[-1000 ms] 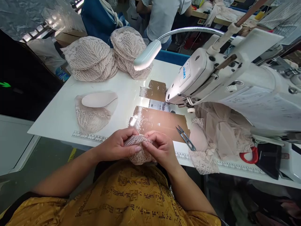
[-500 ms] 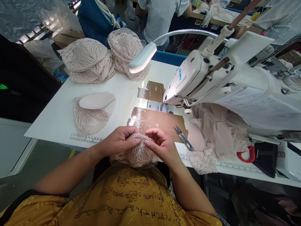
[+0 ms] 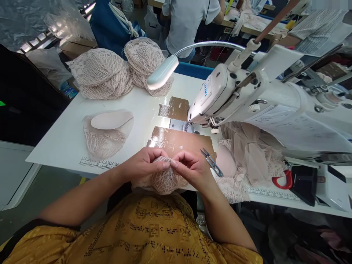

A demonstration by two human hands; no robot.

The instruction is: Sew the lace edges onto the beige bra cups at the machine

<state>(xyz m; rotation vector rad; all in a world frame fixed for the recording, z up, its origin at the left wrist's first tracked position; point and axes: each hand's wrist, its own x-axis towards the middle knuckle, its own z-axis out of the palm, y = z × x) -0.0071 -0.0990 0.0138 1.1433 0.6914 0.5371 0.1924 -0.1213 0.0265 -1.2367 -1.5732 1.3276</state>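
Observation:
My left hand (image 3: 143,165) and my right hand (image 3: 191,168) are both closed on a pale pink lace cup piece (image 3: 164,180), held at the near edge of the white table (image 3: 68,135) just above my lap. Their fingertips meet at the top edge of the lace. A small thread snip (image 3: 210,161) lies on the table just right of my right hand. The white sewing machine (image 3: 247,99) stands to the right, its needle area beyond my hands.
Stacks of lace cups (image 3: 110,71) sit at the far left of the table; a foam pad on lace (image 3: 108,128) lies nearer. A lamp head (image 3: 161,71) hangs over the middle. Loose fabric (image 3: 253,154), red-handled scissors (image 3: 282,179) and a black device (image 3: 304,185) lie right. A person stands behind.
My hands have drawn closer together on the lace, the fingertips now pinching its top edge. The view has shifted slightly; the table's things lie as before.

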